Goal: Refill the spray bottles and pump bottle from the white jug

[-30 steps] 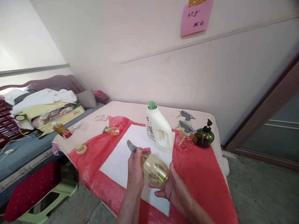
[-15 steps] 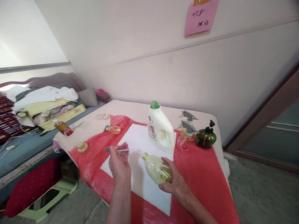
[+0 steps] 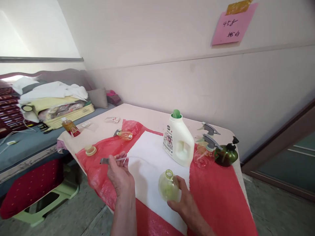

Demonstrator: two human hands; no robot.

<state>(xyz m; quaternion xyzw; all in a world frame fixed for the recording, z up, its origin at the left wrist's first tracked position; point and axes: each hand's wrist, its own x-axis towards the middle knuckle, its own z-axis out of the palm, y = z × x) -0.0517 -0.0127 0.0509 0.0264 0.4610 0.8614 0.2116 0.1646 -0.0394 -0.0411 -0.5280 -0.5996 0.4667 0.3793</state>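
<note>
Two bare forearms enter from the lower middle of the frame; left hand (image 3: 119, 177) and right hand (image 3: 184, 203) wear no sleeves, gloves or rings.

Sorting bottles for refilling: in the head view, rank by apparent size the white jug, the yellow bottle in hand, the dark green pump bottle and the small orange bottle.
1. White jug.
2. Yellow bottle, though nearness to the camera flatters it.
3. Dark green pump bottle.
4. Small orange bottle.

A lived-in room of a home: a bed (image 3: 29, 147) with a carved headboard (image 3: 49, 76) stands along the wall, heaped with folded bedding (image 3: 51, 98) and a pillow (image 3: 98, 98). Beside it a cloth-covered table (image 3: 147, 114) holds a detergent jug (image 3: 178, 141) and spray bottles (image 3: 209, 144).
</note>
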